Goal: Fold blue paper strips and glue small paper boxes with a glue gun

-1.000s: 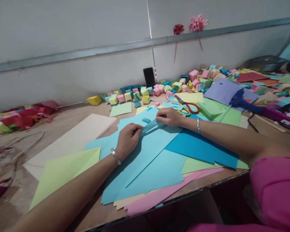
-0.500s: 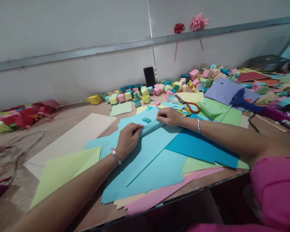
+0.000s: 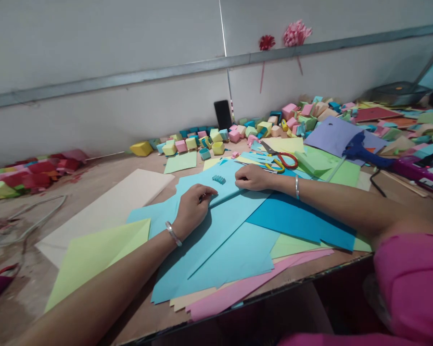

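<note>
My left hand [image 3: 193,207] and my right hand [image 3: 251,177] both press down on a light blue sheet of paper [image 3: 223,216] at a fold line running between them. The fingers of each hand are curled and pinched on the folded edge [image 3: 225,193], which lies flat. A small pleated blue paper piece [image 3: 218,179] rests just beyond the fold. The sheet lies on top of other blue, green and pink sheets. Both wrists wear silver bangles.
Red-and-yellow scissors [image 3: 279,160] lie just past my right hand. Several small folded paper cubes [image 3: 202,139] line the wall, near a black phone [image 3: 222,115]. A blue glue gun [image 3: 361,150] and its cord sit right. A cream sheet [image 3: 108,206] and a green sheet [image 3: 94,254] lie left.
The raised rolled edge of the light blue sheet has been pressed flat. Both hands lowered slightly onto the fold and barely shifted otherwise.
</note>
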`<state>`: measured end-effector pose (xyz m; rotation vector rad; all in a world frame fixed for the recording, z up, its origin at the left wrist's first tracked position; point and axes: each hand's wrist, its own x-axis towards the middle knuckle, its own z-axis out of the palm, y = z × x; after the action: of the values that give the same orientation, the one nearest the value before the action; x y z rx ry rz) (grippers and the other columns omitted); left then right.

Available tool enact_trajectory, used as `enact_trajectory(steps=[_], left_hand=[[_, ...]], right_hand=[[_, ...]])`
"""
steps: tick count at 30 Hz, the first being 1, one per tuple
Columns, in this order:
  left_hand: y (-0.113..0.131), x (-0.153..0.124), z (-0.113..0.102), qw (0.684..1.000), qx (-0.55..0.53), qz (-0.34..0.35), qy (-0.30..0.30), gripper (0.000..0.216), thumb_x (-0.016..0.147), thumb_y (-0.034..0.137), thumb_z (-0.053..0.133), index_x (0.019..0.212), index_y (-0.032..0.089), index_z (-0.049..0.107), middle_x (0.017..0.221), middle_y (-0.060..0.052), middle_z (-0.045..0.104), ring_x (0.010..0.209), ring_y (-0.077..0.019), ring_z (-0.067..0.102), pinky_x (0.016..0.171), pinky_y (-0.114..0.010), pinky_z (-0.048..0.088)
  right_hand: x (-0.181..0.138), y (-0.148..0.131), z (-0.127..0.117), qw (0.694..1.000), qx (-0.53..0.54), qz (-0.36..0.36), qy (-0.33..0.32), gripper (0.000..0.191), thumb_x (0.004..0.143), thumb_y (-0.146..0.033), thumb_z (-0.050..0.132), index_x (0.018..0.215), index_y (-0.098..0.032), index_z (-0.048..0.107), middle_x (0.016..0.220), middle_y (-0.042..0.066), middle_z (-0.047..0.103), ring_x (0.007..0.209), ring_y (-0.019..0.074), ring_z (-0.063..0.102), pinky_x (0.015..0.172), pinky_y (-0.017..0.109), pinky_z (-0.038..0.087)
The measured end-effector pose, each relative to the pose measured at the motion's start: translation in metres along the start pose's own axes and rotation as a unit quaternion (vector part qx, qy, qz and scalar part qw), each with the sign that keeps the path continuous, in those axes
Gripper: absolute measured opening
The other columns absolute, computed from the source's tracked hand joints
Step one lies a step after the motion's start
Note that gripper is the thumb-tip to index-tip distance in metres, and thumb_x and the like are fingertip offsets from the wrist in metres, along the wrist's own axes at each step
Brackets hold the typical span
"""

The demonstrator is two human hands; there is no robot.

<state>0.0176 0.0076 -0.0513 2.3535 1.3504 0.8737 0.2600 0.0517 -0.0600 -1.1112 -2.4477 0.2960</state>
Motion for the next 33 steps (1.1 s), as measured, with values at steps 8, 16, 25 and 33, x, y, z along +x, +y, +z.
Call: enact_trajectory(steps=[8,16,25,33], left_hand=[[0.003,-0.005,0.001,0.996,0.065,0.043,-0.039,0.032,0.08,0.005,0.045,0.086,0.022,0.072,0.085,-0.005,0.061,0.078,-0.0185,0.058,0.072,-0.031,0.046],[0.006,-0.006,0.002,0.99,0.109,0.062,-0.062,0.034,0.082,0.004,0.045,0.092,0.022,0.072,0.088,-0.005,0.058,0.078,-0.0194,0.057,0.069,-0.031,0.044],[0.002,-0.004,0.002,0.978,0.166,0.081,-0.094,0.05,0.083,0.002,0.043,0.114,0.029,0.071,0.096,-0.007,0.057,0.079,-0.0193,0.056,0.067,-0.03,0.045],[0.004,-0.005,0.002,0.979,0.166,0.061,-0.097,0.05,0.082,-0.002,0.045,0.115,0.026,0.072,0.092,-0.006,0.057,0.081,-0.0193,0.056,0.068,-0.03,0.046]], right_hand=[[-0.002,-0.005,-0.002,0.997,-0.069,-0.034,-0.027,0.016,0.078,-0.02,0.053,0.062,-0.018,0.054,0.068,0.003,0.061,0.065,0.0142,0.046,0.06,0.027,0.026],[-0.002,-0.011,-0.005,0.993,-0.111,-0.011,-0.037,0.017,0.081,-0.022,0.054,0.066,-0.018,0.059,0.071,0.006,0.066,0.065,0.0155,0.05,0.059,0.028,0.025],[0.002,-0.011,-0.005,0.986,-0.157,-0.026,-0.048,0.018,0.079,-0.025,0.056,0.064,-0.017,0.061,0.068,0.007,0.065,0.063,0.0159,0.048,0.058,0.03,0.022],[0.0,-0.011,-0.008,0.991,-0.113,-0.011,-0.073,0.017,0.079,-0.023,0.05,0.067,-0.017,0.061,0.071,0.004,0.064,0.063,0.0134,0.044,0.059,0.028,0.022]])
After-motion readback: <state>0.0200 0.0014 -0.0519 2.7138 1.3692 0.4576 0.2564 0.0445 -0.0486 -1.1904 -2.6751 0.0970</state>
